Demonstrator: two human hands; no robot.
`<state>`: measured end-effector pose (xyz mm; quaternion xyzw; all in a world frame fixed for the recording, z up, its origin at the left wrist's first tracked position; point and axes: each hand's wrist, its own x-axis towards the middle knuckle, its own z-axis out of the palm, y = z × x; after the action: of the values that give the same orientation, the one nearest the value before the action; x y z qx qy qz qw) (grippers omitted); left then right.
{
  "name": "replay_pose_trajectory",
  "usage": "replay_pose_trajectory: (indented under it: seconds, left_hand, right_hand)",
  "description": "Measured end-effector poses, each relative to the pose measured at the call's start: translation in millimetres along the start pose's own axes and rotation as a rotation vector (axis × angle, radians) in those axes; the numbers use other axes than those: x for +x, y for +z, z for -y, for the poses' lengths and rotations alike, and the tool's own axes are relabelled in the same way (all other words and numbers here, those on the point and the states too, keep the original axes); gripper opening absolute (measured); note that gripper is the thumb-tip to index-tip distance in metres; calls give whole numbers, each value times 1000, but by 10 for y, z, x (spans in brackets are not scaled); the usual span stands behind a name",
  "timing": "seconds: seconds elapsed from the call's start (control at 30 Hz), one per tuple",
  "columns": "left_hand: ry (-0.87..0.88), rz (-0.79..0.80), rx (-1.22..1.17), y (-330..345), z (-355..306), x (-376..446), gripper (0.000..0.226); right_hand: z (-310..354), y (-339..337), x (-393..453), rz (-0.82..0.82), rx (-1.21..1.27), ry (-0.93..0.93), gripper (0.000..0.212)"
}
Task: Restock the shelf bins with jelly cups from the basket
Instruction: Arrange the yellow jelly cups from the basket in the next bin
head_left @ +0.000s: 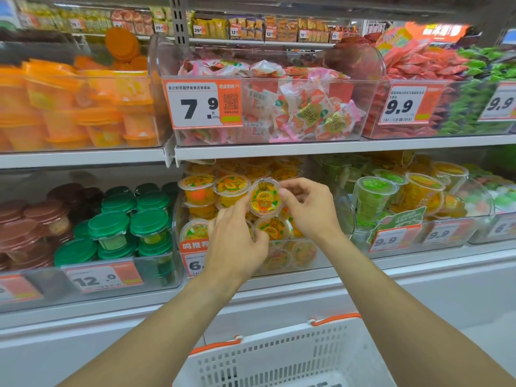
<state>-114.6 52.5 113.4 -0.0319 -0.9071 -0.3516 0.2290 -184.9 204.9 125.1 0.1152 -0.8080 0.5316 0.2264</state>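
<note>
An orange jelly cup with a yellow foil lid is tilted toward me above the clear lower-shelf bin, which is stacked with several like cups. My right hand pinches the cup's right rim with thumb and fingers. My left hand touches its lower left edge, fingers curled around it, and covers part of the bin's front and its price tag. The white plastic basket with orange handles hangs below at the bottom; its inside is mostly out of view.
Left of that bin stand green-lidded cups and brown-lidded cups. To the right is a bin of tall green and orange cups. The upper shelf holds wrapped sweets and orange tubs close overhead.
</note>
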Motion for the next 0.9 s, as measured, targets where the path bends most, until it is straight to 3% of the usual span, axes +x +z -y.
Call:
replay_pose_trajectory:
  seconds: [0.13, 0.27, 0.37, 0.47, 0.53, 0.63, 0.9]
  left_hand:
    - [10, 17, 29, 0, 28, 10, 67]
    - [37, -14, 74, 7, 44, 2, 58]
    - [137, -161, 106, -21, 46, 1, 38]
    - [218, -229, 221, -60, 78, 37, 50]
    - [219, -164, 344, -71, 109, 53, 64]
    - [181, -45, 450, -75, 152, 45, 74]
    - [182, -18, 442, -94, 195, 83, 77]
  right_hand:
    - [13, -24, 15, 22, -20, 31, 5]
    - [22, -52, -6, 61, 30, 113, 16]
    - [0, -89, -26, -38, -30, 65, 14]
    - [-100, -185, -8, -140, -288, -24, 6]
    - [-178, -226, -5, 1, -465, 26, 22]
    - [-230, -232, -29, 221, -483, 181, 58]
    - [-267, -300, 19, 231, -424, 302, 80]
